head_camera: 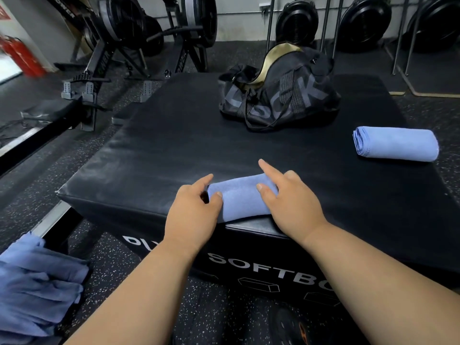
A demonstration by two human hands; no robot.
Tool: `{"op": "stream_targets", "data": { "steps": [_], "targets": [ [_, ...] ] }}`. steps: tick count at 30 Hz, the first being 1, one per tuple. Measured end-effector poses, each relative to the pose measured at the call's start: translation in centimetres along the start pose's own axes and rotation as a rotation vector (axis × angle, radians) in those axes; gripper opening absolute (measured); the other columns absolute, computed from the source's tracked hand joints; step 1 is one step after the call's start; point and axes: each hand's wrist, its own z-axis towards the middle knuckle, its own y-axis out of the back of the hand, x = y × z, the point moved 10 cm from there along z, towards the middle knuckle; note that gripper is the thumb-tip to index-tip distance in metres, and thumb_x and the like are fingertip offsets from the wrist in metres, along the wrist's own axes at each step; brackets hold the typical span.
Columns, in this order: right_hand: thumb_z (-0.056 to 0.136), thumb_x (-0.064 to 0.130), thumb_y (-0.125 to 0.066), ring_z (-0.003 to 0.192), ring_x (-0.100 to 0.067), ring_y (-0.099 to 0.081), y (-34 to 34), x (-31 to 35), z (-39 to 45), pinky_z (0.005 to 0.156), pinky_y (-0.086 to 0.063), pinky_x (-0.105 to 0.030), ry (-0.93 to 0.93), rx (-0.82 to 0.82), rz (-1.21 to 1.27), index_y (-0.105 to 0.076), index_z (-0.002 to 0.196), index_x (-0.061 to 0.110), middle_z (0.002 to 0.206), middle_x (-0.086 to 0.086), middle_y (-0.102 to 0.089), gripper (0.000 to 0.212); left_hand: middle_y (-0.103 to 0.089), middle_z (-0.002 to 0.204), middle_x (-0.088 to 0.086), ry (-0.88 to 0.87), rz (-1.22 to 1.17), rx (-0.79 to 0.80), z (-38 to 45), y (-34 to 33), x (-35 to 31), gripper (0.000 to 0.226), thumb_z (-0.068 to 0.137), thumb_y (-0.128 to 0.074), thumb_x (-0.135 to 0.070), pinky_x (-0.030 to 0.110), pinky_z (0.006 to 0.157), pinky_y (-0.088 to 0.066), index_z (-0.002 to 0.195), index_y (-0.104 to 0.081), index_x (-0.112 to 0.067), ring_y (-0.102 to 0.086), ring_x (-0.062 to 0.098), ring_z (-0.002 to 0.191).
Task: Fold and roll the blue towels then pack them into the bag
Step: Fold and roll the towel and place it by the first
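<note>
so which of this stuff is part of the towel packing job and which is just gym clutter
Job:
- towel being rolled, left hand, right hand
- rolled towel
- loose towels
- black bag

Clutter:
- rowing machines
- fire extinguisher

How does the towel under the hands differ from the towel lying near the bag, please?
The near towel sits at the box's front edge, held at each end by the left hand and right hand; the far towel lies untouched at the right, closer to the bag. The far towel's layered end shows; the near towel's ends are covered. Both are blue and rolled.
</note>
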Motion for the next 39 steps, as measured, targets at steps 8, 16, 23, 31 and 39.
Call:
{"op": "stream_targets", "data": {
  "steps": [8, 16, 23, 31, 39],
  "targets": [
    [0.109, 0.048, -0.040, 0.109, -0.020, -0.042, -0.2, -0.1, 0.3, 0.105, -0.032, -0.037, 0.033, -0.046, -0.156, -0.057, 0.145, 0.047, 0.123, 0.010, -0.048, 0.040, -0.052, 0.125, -0.011, -0.005, 0.127, 0.098, 0.8, -1.1, -0.3, 0.036, 0.101, -0.039, -0.042, 0.035, 0.090, -0.051, 0.115, -0.072, -0.041, -0.059, 0.015, 0.107],
    [0.109, 0.047, -0.039, 0.112, -0.022, -0.043, -0.3, -0.2, 0.6, 0.104, -0.031, -0.038, 0.026, -0.058, -0.186, -0.058, 0.145, 0.047, 0.127, 0.009, -0.050, 0.041, -0.047, 0.152, 0.001, -0.065, 0.331, -0.053, 0.4, -0.3, -3.2, 0.047, 0.099, -0.043, -0.019, 0.039, 0.103, -0.044, 0.141, -0.063, -0.029, -0.047, 0.031, 0.127],
    [0.111, 0.048, -0.031, 0.128, -0.030, -0.040, -0.3, -0.1, -0.1, 0.107, -0.030, -0.045, 0.041, -0.077, -0.347, -0.045, 0.156, 0.043, 0.153, -0.003, -0.046, 0.048, -0.025, 0.172, -0.004, -0.318, 0.532, 0.116, -2.5, -5.3, -6.1, 0.053, 0.112, -0.023, -0.038, 0.055, 0.127, -0.015, 0.164, -0.031, -0.030, -0.014, 0.030, 0.160],
    [0.112, 0.045, -0.022, 0.136, -0.030, -0.035, -0.5, 0.0, -0.1, 0.110, -0.026, -0.046, 0.031, -0.032, -0.383, -0.044, 0.155, 0.042, 0.161, -0.002, -0.039, 0.048, -0.033, 0.170, -0.005, -0.205, 0.338, 0.159, -0.8, -4.0, -3.0, 0.054, 0.113, -0.026, -0.040, 0.041, 0.128, -0.021, 0.163, -0.035, -0.023, -0.024, 0.019, 0.158],
    [0.112, 0.041, -0.023, 0.136, -0.030, -0.036, -0.2, -0.1, -0.6, 0.110, -0.027, -0.045, 0.040, -0.020, -0.374, -0.049, 0.149, 0.041, 0.161, -0.002, -0.040, 0.045, -0.042, 0.165, 0.000, -0.160, 0.260, 0.148, -0.7, -2.4, -1.6, 0.052, 0.112, -0.031, -0.036, 0.038, 0.126, -0.027, 0.160, -0.042, -0.018, -0.034, 0.019, 0.153]
  ]
}}
